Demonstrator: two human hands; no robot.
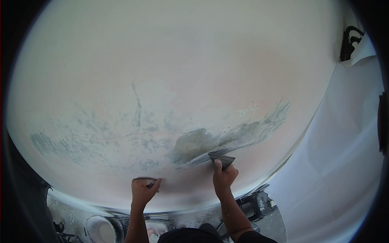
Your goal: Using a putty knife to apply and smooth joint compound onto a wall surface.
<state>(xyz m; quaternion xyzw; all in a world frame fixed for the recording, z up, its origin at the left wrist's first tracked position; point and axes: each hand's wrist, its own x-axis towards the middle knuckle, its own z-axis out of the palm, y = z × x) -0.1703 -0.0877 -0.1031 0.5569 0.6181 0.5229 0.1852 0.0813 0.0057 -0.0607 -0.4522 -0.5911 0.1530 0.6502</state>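
My right hand (225, 177), at five o'clock from the middle of my view, has its fingers closed firmly around a dark triangular spreader (225, 160), with the thumb pressed on its face. The edge of this spreader touches the large pale panel (194, 69), at the lower border of a smooth grey patch (195, 145) (this patch is the darkest one). From the patch, a streaked grey smear (263, 126) goes toward two o'clock. My left hand (142, 191), at seven o'clock, is curled tightly on a thin flat piece (145, 178); its exact kind I cannot tell. Fainter grey marks (52, 145) lie toward nine o'clock, and a white sheet (336, 150) hangs at three o'clock.
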